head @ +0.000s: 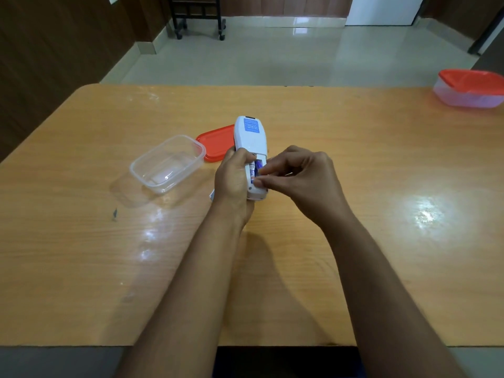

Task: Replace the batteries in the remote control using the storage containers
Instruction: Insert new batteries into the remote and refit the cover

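Above the surface (354, 165), just right of the open clear container (167, 163), the left hand (231, 181) grips the remote control (251, 148) back-up (cover off) while the right hand (302, 178) pinches a battery (255, 170) in its bay, apparently mid-swap; next it needs seating or lifting cleanly.

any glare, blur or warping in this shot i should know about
Head view: bright glare patches on the table, right of the hands and below the open clear container; wide-angle bending curves the table's far edge; the batteries in the remote are small and their print unreadable; soft shadows fall under both forearms.
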